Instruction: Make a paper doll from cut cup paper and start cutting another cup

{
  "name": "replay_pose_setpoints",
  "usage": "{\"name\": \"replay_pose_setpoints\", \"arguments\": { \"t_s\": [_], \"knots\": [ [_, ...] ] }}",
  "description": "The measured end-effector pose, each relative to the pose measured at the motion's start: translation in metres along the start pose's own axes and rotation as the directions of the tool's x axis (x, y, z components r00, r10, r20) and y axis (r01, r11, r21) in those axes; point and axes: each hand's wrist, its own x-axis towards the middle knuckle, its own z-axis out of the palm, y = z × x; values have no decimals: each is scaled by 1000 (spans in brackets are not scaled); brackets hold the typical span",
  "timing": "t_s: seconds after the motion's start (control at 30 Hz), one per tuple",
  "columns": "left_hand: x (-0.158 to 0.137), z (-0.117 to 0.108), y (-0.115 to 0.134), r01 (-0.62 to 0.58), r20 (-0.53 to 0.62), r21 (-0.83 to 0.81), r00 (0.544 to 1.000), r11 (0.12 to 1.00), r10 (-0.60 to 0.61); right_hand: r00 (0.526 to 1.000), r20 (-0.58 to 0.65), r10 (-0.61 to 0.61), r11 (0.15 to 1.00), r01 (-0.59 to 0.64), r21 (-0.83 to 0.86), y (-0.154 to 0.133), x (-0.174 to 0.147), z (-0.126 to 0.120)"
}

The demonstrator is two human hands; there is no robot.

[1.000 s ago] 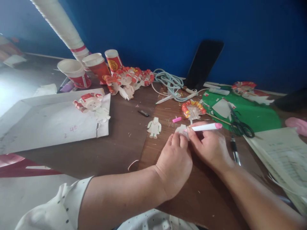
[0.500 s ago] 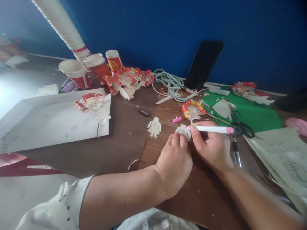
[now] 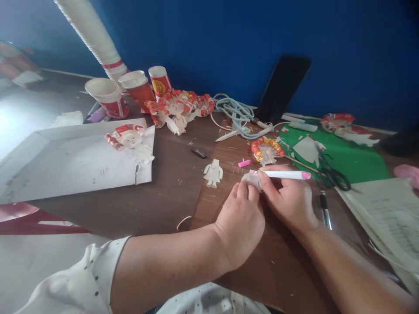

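My right hand (image 3: 290, 198) grips a white felt-tip pen (image 3: 284, 175) with a pink end. Its tip meets the top part of a small white paper cutout (image 3: 252, 178), where pink marks show. With fingers bent and close together, my left hand (image 3: 242, 220) holds the lower part of that cutout against the brown table and covers some of it. Just left lies another paper doll body (image 3: 213, 173) with arms and legs, bearing faint marks at the neck. A pink pen cap (image 3: 244, 163) rests above the cutout, near a ring-shaped red and yellow paper piece (image 3: 266, 150).
Scissors (image 3: 332, 174) lie across a green sheet (image 3: 356, 150) at right, near a black pen (image 3: 324, 209) and papers (image 3: 382, 218). Behind are a phone (image 3: 284, 87), a coiled cable (image 3: 234, 113) and paper cups (image 3: 106, 98). At left, a decorated paper doll (image 3: 132, 141) lies on white card (image 3: 65, 170).
The pen's pink end has swung slightly left and down as its tip works on the cutout. My left hand keeps its hold. The whole view has shifted a little.
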Motion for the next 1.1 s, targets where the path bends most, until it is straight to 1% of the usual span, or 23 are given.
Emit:
{"name": "replay_pose_setpoints", "arguments": {
  "t_s": [0.4, 0.73, 1.1],
  "knots": [
    [1, 1, 0, -2, -24, -3, 1000, 1000, 2, 999, 36, 22, 1000, -22, -7, 0, 0, 2],
    [0, 1, 0, -4, -20, 5, 1000, 1000, 4, 999, 35, 38, 999, -37, -27, -1, 0, 2],
    [-1, 1, 0, -5, -21, 12, 1000, 1000, 5, 999, 24, 22, 999, -21, -31, -2, 1, 2]
  ]
}}
